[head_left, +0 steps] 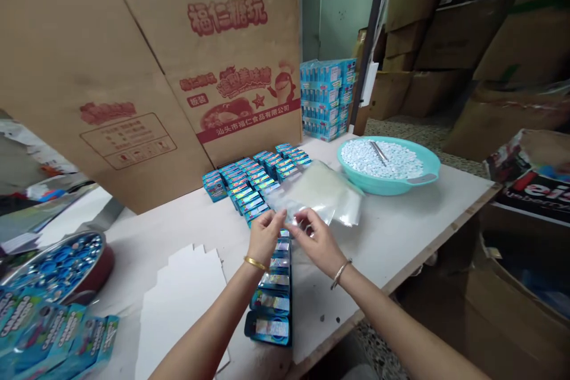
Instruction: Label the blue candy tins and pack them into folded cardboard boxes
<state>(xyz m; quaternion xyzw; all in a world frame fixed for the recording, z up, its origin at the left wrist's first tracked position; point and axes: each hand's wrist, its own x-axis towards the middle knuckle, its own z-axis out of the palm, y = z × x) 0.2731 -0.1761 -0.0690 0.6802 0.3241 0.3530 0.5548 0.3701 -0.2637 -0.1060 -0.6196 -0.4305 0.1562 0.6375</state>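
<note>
My left hand (264, 237) pinches the near corner of a clear plastic bag (318, 190). Close beside it, my right hand (319, 244) has its fingers bent and pinched at the same edge. The bag lies flat and looks layered, possibly a stack of several. Under my hands runs a row of small blue boxes (272, 301), with silvery pieces showing in their open tops. Beyond my left hand, more small blue boxes (249, 181) stand in rows, partly covered by the plastic.
A large cardboard sheet (249, 47) stands behind the boxes. A turquoise basin (392, 187) of pale tablets with metal tongs (379, 153) sits right. White cards (178, 303), a red bowl (104, 264) and blue packets (57, 338) lie left. Wrapped blue boxes (327, 98) are stacked behind.
</note>
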